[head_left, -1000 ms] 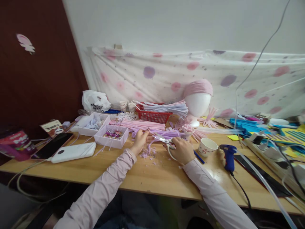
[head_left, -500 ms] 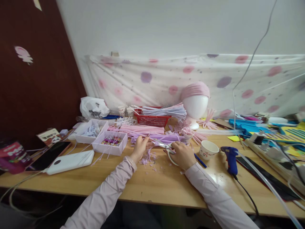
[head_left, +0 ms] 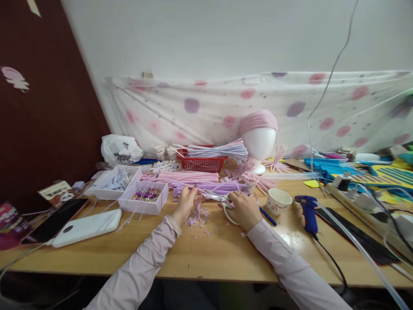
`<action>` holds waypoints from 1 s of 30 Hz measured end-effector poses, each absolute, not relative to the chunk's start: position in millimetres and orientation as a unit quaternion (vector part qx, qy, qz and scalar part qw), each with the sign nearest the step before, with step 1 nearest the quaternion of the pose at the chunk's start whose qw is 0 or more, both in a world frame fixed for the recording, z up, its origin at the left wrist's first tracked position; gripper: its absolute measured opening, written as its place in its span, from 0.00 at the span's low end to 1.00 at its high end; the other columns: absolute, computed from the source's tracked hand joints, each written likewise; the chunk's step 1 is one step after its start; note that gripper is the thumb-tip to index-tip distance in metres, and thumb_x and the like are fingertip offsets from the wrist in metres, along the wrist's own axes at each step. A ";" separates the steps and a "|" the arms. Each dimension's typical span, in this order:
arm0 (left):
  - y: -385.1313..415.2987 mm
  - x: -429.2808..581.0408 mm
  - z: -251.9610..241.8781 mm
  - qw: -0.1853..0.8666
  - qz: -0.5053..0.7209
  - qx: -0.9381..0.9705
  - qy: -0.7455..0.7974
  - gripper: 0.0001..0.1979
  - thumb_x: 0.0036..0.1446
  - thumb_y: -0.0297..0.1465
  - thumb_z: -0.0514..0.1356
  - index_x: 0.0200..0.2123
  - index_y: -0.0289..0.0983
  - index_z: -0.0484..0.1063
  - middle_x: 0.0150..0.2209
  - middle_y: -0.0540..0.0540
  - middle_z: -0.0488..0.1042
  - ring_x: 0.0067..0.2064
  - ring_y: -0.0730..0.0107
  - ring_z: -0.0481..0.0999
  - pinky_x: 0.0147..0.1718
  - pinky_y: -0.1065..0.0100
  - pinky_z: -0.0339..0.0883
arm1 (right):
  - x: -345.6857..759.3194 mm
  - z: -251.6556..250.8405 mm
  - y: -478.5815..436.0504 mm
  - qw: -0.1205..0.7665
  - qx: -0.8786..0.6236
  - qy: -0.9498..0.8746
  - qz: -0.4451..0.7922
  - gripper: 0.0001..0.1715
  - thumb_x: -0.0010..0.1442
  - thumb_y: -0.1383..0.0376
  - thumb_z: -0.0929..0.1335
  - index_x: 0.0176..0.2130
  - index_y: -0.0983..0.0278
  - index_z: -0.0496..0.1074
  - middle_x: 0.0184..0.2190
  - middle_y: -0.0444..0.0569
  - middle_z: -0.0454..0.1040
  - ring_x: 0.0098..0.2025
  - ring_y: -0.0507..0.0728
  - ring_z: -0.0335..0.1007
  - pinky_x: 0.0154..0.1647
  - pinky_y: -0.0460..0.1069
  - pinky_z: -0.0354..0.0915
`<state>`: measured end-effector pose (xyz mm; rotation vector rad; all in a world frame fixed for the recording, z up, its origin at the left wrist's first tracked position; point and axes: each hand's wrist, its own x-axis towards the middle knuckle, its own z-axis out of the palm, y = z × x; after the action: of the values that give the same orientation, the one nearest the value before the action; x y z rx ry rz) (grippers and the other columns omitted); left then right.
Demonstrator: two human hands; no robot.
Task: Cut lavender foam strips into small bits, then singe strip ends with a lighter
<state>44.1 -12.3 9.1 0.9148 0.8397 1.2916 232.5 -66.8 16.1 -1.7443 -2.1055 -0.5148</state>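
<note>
My left hand [head_left: 187, 203] pinches a thin purple pipe cleaner between thumb and fingertips, over the middle of the desk. A pair of scissors [head_left: 218, 197] with pale handles is in my right hand [head_left: 244, 209], the blades pointing left at the pipe cleaner near my left fingertips. Whether the blades touch it I cannot tell. Purple fuzz trimmings [head_left: 194, 216] lie on the wood just below. Behind my hands stretches a bundle of purple pipe cleaners [head_left: 226, 187], with pink pipe cleaners [head_left: 189, 177] beyond it.
White boxes of small parts [head_left: 155, 208], a white power bank [head_left: 87, 227] and a phone [head_left: 56, 220] lie left. A paper cup [head_left: 278, 201], blue pen [head_left: 268, 216], glue gun [head_left: 309, 215] and power strip [head_left: 361, 206] are right. Behind stand a red basket [head_left: 201, 164] and foam head [head_left: 260, 144].
The view has turned slightly right, so everything sits further left. Both hands keep nearly the same pose. The purple fuzz below my left hand now lies lower, in a small heap on the desk.
</note>
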 end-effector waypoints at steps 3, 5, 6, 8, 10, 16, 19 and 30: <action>-13.3 44.7 10.1 0.629 0.557 0.397 0.370 0.10 0.56 0.31 0.58 0.28 0.40 0.55 0.24 0.51 0.74 0.28 0.67 0.79 0.31 0.65 0.73 | 233.9 15.2 -65.6 0.175 -0.620 -0.744 -0.179 0.20 0.57 0.51 0.63 0.30 0.64 0.69 0.31 0.49 0.74 0.33 0.54 0.69 0.28 0.48 0.46; -13.5 44.4 10.2 0.633 0.555 0.395 0.368 0.10 0.56 0.31 0.57 0.28 0.40 0.55 0.24 0.51 0.74 0.28 0.67 0.79 0.31 0.65 0.73 | 234.1 15.4 -65.8 0.172 -0.620 -0.744 -0.179 0.19 0.57 0.51 0.62 0.30 0.64 0.70 0.31 0.49 0.74 0.33 0.54 0.69 0.29 0.48 0.47; -13.6 44.1 10.1 0.634 0.554 0.395 0.368 0.10 0.57 0.30 0.56 0.28 0.40 0.55 0.24 0.51 0.74 0.28 0.67 0.79 0.32 0.65 0.73 | 233.9 15.9 -66.1 0.171 -0.621 -0.743 -0.179 0.18 0.57 0.52 0.63 0.30 0.64 0.70 0.31 0.49 0.74 0.33 0.54 0.69 0.29 0.48 0.47; -14.0 43.6 10.1 0.632 0.554 0.395 0.370 0.10 0.57 0.30 0.56 0.28 0.40 0.55 0.24 0.50 0.74 0.28 0.66 0.79 0.32 0.64 0.73 | 233.4 17.4 -67.2 0.169 -0.624 -0.742 -0.178 0.16 0.57 0.54 0.63 0.29 0.63 0.70 0.30 0.48 0.74 0.33 0.54 0.69 0.29 0.48 0.47; -14.6 43.3 10.8 0.628 0.552 0.397 0.378 0.09 0.58 0.30 0.55 0.28 0.40 0.55 0.24 0.50 0.74 0.28 0.66 0.79 0.32 0.64 0.73 | 232.9 19.0 -68.0 0.167 -0.624 -0.743 -0.176 0.14 0.57 0.56 0.63 0.29 0.63 0.70 0.30 0.48 0.74 0.34 0.54 0.69 0.30 0.48 0.48; -15.2 43.2 13.4 0.633 0.545 0.399 0.378 0.08 0.58 0.28 0.54 0.28 0.40 0.56 0.23 0.50 0.73 0.28 0.67 0.79 0.33 0.65 0.73 | 234.6 19.7 -66.8 0.169 -0.623 -0.745 -0.169 0.17 0.58 0.55 0.62 0.27 0.63 0.70 0.29 0.48 0.75 0.32 0.54 0.69 0.28 0.48 0.47; -13.5 42.9 11.9 0.637 0.540 0.399 0.378 0.08 0.57 0.29 0.55 0.28 0.39 0.56 0.23 0.50 0.74 0.27 0.67 0.79 0.32 0.65 0.73 | 235.4 19.0 -66.9 0.173 -0.619 -0.748 -0.165 0.18 0.58 0.53 0.62 0.26 0.63 0.70 0.28 0.48 0.74 0.30 0.53 0.69 0.27 0.48 0.46; -10.6 38.6 12.5 0.599 0.560 0.423 0.385 0.11 0.54 0.34 0.58 0.31 0.39 0.55 0.23 0.50 0.74 0.27 0.64 0.79 0.31 0.61 0.73 | 232.2 22.7 -71.0 0.158 -0.617 -0.756 -0.151 0.19 0.56 0.52 0.63 0.30 0.64 0.70 0.31 0.50 0.74 0.32 0.54 0.68 0.28 0.48 0.48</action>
<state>38.6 -10.6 12.5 0.9805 0.8922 1.2989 232.2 -71.0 22.7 -1.7629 -2.1629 -0.4306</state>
